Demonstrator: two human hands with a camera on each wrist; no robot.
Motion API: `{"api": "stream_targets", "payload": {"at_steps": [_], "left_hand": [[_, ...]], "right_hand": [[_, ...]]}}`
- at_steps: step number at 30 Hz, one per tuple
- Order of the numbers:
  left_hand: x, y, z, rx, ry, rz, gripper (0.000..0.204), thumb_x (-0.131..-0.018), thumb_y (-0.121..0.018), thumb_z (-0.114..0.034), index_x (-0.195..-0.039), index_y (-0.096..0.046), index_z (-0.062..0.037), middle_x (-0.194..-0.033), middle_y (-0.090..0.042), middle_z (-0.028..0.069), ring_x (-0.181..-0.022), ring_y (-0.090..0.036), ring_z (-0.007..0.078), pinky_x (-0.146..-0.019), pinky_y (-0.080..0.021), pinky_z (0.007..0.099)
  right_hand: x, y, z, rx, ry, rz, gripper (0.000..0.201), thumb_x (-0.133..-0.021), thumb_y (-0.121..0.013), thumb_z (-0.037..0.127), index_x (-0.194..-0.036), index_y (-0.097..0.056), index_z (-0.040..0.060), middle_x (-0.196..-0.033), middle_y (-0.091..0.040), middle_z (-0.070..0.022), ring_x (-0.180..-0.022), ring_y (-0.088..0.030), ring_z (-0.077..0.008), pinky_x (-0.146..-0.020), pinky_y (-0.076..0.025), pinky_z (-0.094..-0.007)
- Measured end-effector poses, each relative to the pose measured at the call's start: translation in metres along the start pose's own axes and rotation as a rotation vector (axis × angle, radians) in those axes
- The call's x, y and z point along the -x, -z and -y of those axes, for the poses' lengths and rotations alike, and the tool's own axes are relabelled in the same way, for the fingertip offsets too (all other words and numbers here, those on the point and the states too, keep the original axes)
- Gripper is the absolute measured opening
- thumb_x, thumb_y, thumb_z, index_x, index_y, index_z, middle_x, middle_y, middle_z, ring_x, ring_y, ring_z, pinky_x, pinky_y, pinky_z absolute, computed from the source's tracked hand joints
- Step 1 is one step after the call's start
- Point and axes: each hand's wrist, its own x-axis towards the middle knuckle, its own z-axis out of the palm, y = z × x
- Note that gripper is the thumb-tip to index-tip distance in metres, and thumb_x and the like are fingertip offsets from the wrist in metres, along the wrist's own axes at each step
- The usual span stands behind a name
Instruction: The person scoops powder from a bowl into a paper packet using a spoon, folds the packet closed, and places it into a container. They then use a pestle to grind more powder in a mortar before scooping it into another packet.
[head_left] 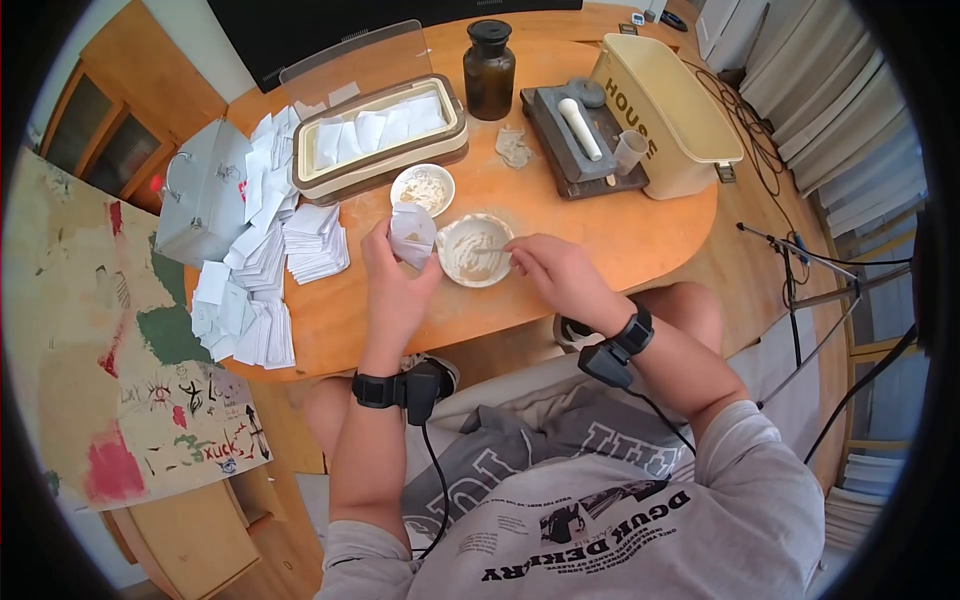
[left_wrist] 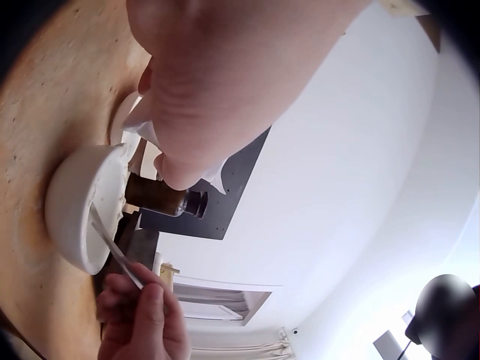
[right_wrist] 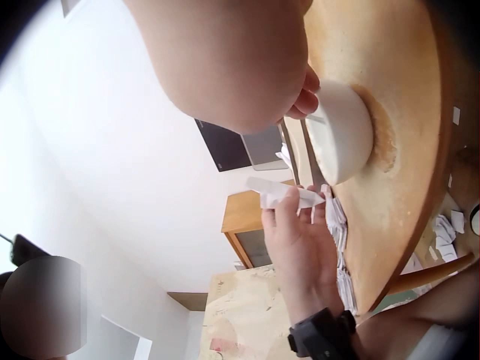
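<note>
The left hand (head_left: 400,290) grips a small opened white paper packet (head_left: 412,234) beside the rim of a white bowl (head_left: 477,250); the right wrist view shows that packet (right_wrist: 281,193) between thumb and fingers. Pinched in the right hand (head_left: 562,275) is a thin utensil, its far end inside the bowl; the left wrist view shows the utensil (left_wrist: 116,251) leaning into the bowl (left_wrist: 71,210). Pale powder or paste coats the bowl's inside. Behind the packet stands a smaller white dish (head_left: 423,188) holding whitish powder.
Stacked folded packets (head_left: 315,240) and a metal case (head_left: 203,190) lie left. A lidded box (head_left: 380,165) of packets, a dark jar (head_left: 489,75), a dark tray (head_left: 625,180) with a white pestle (head_left: 580,128), and a cream bin (head_left: 690,125) stand behind.
</note>
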Motion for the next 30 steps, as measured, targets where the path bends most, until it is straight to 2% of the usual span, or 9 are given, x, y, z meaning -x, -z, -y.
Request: {"api": "stream_targets", "payload": {"at_steps": [2,6,8,12,16,19,21,24,30], "left_hand": [[0.000,-0.001,0.001,0.033,-0.015,-0.007,0.065,-0.083,-0.072,-0.009,-0.138,-0.039,0.0015,-0.127,-0.044,0.0208,-0.118,-0.048,0.0345,-0.101,-0.041,0.0412],[0.000,0.002,-0.005,0.029,-0.001,0.017,0.065,-0.083,-0.072,-0.009,-0.138,-0.039,0.0011,-0.126,-0.044,0.0206,-0.117,-0.048,0.0348,-0.100,-0.041,0.0409],[0.001,0.003,-0.005,-0.034,0.009,0.033,0.064,-0.084,-0.070,-0.007,-0.139,-0.039,-0.0014,-0.132,-0.045,0.0168,-0.122,-0.050,0.0287,-0.101,-0.047,0.0396],[0.001,0.003,-0.006,-0.038,0.010,0.037,0.064,-0.083,-0.071,-0.007,-0.139,-0.039,-0.0014,-0.132,-0.045,0.0171,-0.123,-0.050,0.0292,-0.101,-0.046,0.0394],[0.002,0.003,-0.008,-0.044,0.003,0.038,0.063,-0.083,-0.070,-0.007,-0.138,-0.039,-0.0013,-0.132,-0.045,0.0173,-0.122,-0.050,0.0296,-0.101,-0.046,0.0393],[0.001,0.003,-0.007,-0.053,-0.010,0.039,0.063,-0.083,-0.070,-0.007,-0.138,-0.040,-0.0013,-0.131,-0.046,0.0174,-0.122,-0.050,0.0299,-0.100,-0.046,0.0391],[0.001,0.002,-0.007,-0.053,-0.014,0.039,0.063,-0.083,-0.070,-0.007,-0.138,-0.040,-0.0013,-0.131,-0.046,0.0173,-0.121,-0.050,0.0299,-0.100,-0.046,0.0390],[0.001,0.001,-0.008,-0.016,-0.035,0.041,0.064,-0.083,-0.071,-0.008,-0.138,-0.039,0.0000,-0.125,-0.045,0.0202,-0.116,-0.048,0.0354,-0.101,-0.041,0.0412],[0.002,0.001,-0.012,-0.010,-0.038,0.074,0.065,-0.082,-0.071,-0.007,-0.138,-0.039,0.0005,-0.125,-0.045,0.0206,-0.118,-0.048,0.0366,-0.102,-0.041,0.0418]], "right_hand": [[0.003,0.000,0.003,-0.042,0.008,0.051,0.015,-0.099,-0.055,0.004,-0.109,-0.065,-0.0016,-0.088,-0.067,-0.0126,-0.075,-0.066,-0.0224,-0.072,-0.053,-0.0330],[-0.001,0.016,0.010,-0.084,-0.081,0.095,0.015,-0.098,-0.055,0.003,-0.108,-0.065,-0.0014,-0.086,-0.065,-0.0129,-0.075,-0.065,-0.0245,-0.072,-0.053,-0.0342],[-0.001,0.016,0.003,-0.012,-0.018,0.046,0.014,-0.098,-0.055,0.003,-0.107,-0.065,-0.0015,-0.085,-0.065,-0.0126,-0.075,-0.065,-0.0246,-0.072,-0.053,-0.0342],[0.004,0.014,0.006,0.129,0.005,0.051,0.013,-0.098,-0.054,0.004,-0.105,-0.064,-0.0018,-0.082,-0.063,-0.0121,-0.074,-0.064,-0.0256,-0.071,-0.053,-0.0344],[0.011,0.002,0.009,0.034,-0.045,0.040,0.014,-0.099,-0.054,0.006,-0.105,-0.063,-0.0023,-0.082,-0.063,-0.0108,-0.073,-0.064,-0.0227,-0.070,-0.053,-0.0326],[0.012,-0.005,0.011,-0.119,-0.169,0.056,0.015,-0.100,-0.052,0.007,-0.106,-0.061,-0.0028,-0.083,-0.065,-0.0138,-0.076,-0.066,-0.0281,-0.071,-0.054,-0.0364],[0.012,-0.007,0.012,-0.376,-0.400,0.030,0.018,-0.104,-0.049,0.010,-0.106,-0.061,-0.0025,-0.082,-0.065,-0.0082,-0.073,-0.065,-0.0170,-0.067,-0.052,-0.0303],[0.013,-0.011,0.004,-0.615,-0.539,-0.032,0.022,-0.106,-0.046,0.013,-0.106,-0.062,-0.0019,-0.083,-0.065,-0.0048,-0.073,-0.061,-0.0107,-0.067,-0.051,-0.0264],[0.010,-0.013,-0.004,-0.944,-0.732,-0.120,0.024,-0.106,-0.046,0.017,-0.106,-0.062,-0.0007,-0.085,-0.065,-0.0052,-0.073,-0.059,-0.0118,-0.069,-0.050,-0.0255]]}}
